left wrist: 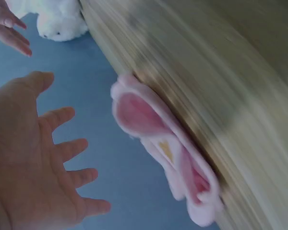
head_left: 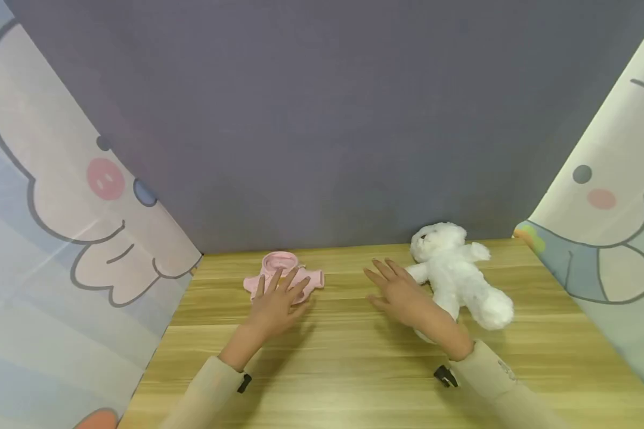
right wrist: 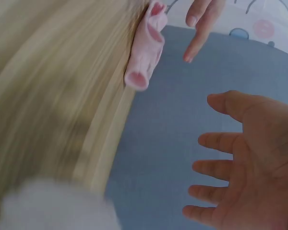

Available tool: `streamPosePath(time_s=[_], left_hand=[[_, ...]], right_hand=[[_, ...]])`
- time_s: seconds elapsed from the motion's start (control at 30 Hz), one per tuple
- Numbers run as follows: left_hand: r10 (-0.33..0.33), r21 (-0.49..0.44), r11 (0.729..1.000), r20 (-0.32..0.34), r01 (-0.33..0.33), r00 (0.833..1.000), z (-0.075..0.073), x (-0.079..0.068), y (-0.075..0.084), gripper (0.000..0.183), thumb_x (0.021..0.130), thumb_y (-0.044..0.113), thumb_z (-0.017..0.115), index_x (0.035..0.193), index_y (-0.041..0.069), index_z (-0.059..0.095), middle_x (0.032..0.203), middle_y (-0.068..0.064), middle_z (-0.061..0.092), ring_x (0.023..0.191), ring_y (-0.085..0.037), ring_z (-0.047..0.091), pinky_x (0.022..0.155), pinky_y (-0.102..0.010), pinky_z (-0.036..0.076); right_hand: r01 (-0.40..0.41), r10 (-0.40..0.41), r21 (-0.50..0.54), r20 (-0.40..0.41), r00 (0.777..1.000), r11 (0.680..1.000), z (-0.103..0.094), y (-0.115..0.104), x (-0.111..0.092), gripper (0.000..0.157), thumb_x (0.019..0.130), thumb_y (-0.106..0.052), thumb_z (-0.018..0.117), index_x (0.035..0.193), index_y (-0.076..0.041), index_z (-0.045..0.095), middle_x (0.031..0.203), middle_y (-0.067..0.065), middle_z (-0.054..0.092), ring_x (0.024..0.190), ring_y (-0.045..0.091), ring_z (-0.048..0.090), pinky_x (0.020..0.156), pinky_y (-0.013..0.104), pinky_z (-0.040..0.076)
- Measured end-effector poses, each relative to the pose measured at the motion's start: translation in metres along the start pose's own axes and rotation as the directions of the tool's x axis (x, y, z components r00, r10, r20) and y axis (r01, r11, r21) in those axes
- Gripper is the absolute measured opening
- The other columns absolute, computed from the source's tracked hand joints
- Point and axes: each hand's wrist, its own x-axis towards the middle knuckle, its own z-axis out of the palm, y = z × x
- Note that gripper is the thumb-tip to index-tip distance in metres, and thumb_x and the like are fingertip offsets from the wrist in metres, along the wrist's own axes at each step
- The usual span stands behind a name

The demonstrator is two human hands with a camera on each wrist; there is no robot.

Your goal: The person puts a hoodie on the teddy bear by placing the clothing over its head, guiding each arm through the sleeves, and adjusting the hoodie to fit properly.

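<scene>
Now, your left hand (head_left: 275, 307) and right hand (head_left: 405, 298) spread wide, empty; sweeping rightward could jostle the fluffy white plush toy (head_left: 451, 268), lower right.

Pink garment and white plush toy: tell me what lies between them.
The head view shows a bare stretch of wooden tabletop between them, with the right hand hovering over it near the toy.

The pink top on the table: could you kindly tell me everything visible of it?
The pink top is small and looks like soft cloth, with a wide round neck opening, two short sleeves and a yellow mark on the front. It lies unworn, sleeves spread, on the left of the table, near the back edge. Only the table is seen touching it.
</scene>
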Motion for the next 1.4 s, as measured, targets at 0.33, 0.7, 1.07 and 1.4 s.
streamPosePath(time_s=[0.33,0.7,1.07,1.4], left_hand=[[-0.062,-0.031,0.998,-0.033,0.061,0.998,0.010,-0.018,-0.043,0.060,0.101,0.051,0.057,0.154,0.026,0.046,0.164,-0.012,0.030,0.148,-0.048,0.025,0.113,-0.076,0.014],[-0.079,-0.085,0.993,-0.002,0.078,0.997,0.013,-0.016,-0.064,0.059,0.103,0.046,0.054,0.156,0.021,0.043,0.163,-0.016,0.032,0.146,-0.051,0.026,0.111,-0.076,0.017],[0.055,-0.143,0.987,-0.085,-0.067,0.995,0.023,0.004,-0.087,0.061,0.094,0.024,0.074,0.146,0.004,0.049,0.150,-0.031,0.042,0.133,-0.061,0.037,0.106,-0.073,0.031],[0.114,-0.107,0.988,-0.008,-0.114,0.993,0.029,0.023,-0.109,0.060,0.086,0.015,0.081,0.138,0.001,0.054,0.145,-0.032,0.046,0.132,-0.057,0.042,0.108,-0.066,0.036]], right_hand=[[0.067,-0.072,0.080,0.060,0.996,0.995,0.047,-0.031,0.037,0.058,0.103,-0.034,0.060,0.144,0.005,0.051,0.156,0.023,0.041,0.144,0.046,0.034,0.119,0.053,0.027],[0.132,-0.134,0.095,0.006,0.991,0.987,0.086,-0.049,0.091,0.043,0.097,-0.021,0.062,0.135,-0.001,0.062,0.140,0.021,0.056,0.133,0.038,0.050,0.114,0.052,0.037],[0.024,-0.022,0.051,-0.055,0.998,0.998,0.099,-0.082,0.136,0.052,0.095,-0.039,0.069,0.135,-0.007,0.063,0.140,0.015,0.058,0.131,0.037,0.048,0.111,0.048,0.040],[-0.033,0.025,0.084,0.091,0.996,0.996,0.115,-0.101,0.165,0.050,0.091,-0.028,0.070,0.134,-0.003,0.062,0.149,0.015,0.051,0.140,0.032,0.046,0.104,0.064,0.043]])
